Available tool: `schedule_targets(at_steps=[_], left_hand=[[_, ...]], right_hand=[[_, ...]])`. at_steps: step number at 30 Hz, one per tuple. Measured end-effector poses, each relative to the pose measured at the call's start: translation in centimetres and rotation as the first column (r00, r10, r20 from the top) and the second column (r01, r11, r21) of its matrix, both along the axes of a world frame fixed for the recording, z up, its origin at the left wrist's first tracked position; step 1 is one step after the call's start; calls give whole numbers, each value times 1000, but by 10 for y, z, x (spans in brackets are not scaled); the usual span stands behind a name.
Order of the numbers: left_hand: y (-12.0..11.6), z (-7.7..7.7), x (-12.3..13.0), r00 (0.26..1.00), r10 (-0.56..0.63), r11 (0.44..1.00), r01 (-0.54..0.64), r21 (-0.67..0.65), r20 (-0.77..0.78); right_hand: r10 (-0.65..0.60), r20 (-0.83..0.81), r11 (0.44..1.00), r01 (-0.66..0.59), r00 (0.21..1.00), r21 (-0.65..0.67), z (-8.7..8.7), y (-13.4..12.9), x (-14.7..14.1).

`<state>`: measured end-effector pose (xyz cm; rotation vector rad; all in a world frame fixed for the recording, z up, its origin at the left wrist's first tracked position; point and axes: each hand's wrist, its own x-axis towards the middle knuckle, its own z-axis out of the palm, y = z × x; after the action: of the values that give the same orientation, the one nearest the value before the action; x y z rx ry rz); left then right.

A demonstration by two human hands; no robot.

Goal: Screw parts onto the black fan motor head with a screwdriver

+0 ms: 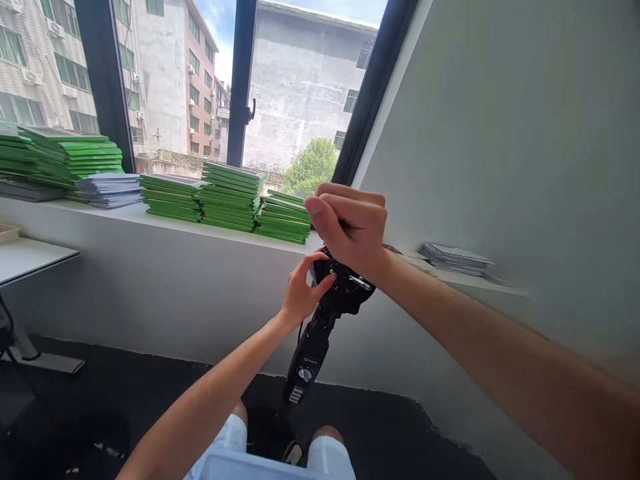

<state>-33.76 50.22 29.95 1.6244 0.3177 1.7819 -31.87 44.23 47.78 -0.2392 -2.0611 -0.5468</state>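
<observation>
A black device (345, 290) with a broad head stands in front of me, below the window ledge. Its slim black post (310, 353) carries a grey knob and a row of light buttons. My left hand (303, 290) grips the left side of the head, thumb in front and index finger on top. Raised above the head, my right hand (355, 227) is closed in a fist, covering the top of the device. Whatever the fist may hold is hidden. A silver bar (361, 283) shows on the head, below my right wrist.
Stacks of green folders (227, 197) and white papers (110, 189) line the window ledge (125, 217). More papers (456, 258) lie on the ledge at right. A white table (35, 257) stands at left. My knees are below, over the dark floor (390, 427).
</observation>
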Motion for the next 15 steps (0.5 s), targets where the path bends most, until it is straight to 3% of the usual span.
schedule_targets(at_steps=[3,9,15], left_hand=[[0,0,1,1000,-4,1000,4,-2,2],[-1,1,3,1000,-3,1000,3,-3,-2],[-2,1,3,1000,7,1000,-7,-15,-10]], right_hand=[[-21,15,999,22,1000,-34,-2,1,5],[-232,14,966,232,973,-111,-3,0,10],[-107,11,994,107,994,-35,-7,4,13]])
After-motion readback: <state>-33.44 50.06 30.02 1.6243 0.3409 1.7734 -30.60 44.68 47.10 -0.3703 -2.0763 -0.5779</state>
